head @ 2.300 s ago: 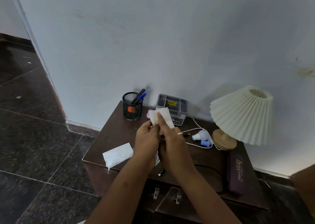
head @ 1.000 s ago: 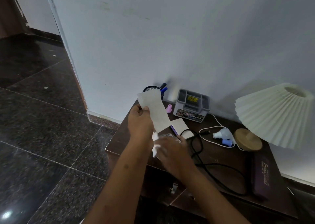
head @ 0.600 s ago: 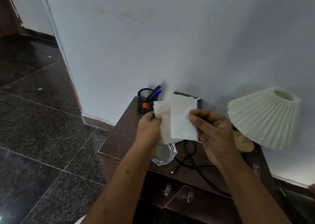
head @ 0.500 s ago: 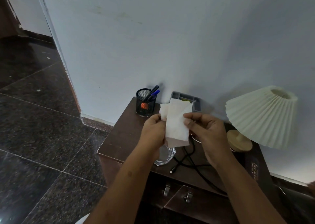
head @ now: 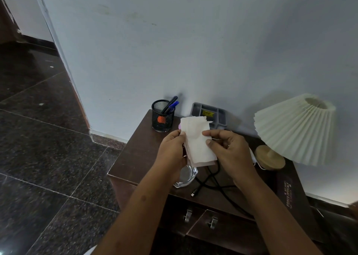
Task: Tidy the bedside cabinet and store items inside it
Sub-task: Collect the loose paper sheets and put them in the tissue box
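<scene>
Pinching the tissues [head: 196,138] between my left hand [head: 170,154] and right hand [head: 231,152] at frame centre, I am holding them stacked together, no longer fanned apart.

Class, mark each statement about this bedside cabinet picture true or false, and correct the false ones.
1. The left hand and right hand both hold the paper sheets above the cabinet. True.
2. The mesh pen holder lies tipped over. False: it stands upright, pens inside.
3. The lamp shade is tilted. True.
4. The glass dish sits on the floor. False: it sits on the cabinet top, near the front edge.
5. A black cable lies on the cabinet. True.
</scene>
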A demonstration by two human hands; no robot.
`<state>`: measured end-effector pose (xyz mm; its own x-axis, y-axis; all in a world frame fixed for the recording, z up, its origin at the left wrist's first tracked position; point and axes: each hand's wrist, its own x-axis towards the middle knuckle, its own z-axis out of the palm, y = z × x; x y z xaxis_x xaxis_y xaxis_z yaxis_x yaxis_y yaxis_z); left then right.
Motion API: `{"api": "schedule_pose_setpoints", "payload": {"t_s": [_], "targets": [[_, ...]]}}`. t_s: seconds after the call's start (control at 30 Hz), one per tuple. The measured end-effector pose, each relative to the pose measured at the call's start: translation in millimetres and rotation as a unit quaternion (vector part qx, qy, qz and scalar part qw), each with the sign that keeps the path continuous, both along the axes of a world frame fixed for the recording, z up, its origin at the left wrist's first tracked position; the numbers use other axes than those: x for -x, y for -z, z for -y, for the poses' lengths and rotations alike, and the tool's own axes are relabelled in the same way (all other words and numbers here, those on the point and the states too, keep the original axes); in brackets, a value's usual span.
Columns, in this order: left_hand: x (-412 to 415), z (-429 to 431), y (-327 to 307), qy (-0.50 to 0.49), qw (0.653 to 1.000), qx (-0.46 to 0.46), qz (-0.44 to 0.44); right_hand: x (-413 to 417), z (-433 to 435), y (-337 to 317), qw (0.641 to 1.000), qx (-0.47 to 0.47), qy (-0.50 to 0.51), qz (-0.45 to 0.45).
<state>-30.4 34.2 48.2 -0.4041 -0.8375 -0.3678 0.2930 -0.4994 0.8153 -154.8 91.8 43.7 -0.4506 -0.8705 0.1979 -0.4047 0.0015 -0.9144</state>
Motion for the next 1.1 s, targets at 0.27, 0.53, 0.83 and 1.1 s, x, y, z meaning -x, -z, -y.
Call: {"api": "schedule_pose_setpoints", "payload": {"t_s": [0.27,0.53,0.83,1.1], "targets": [[-2,-2,1,0.036,0.999,0.014,-0.02,-3,-2,1,1.0,0.013,-0.014,-0.006],[2,-2,2,0.027,0.999,0.033,-0.006,-1,3,2,0.983,-0.022,-0.001,0.184],[11,-11,9,0.05,0.997,0.045,0.025,-24,3,9,0.968,-0.116,-0.065,0.212],[9,-6,12,0.042,0.995,0.059,0.063,-14,5,16,0.964,-0.126,-0.067,0.224]]}}
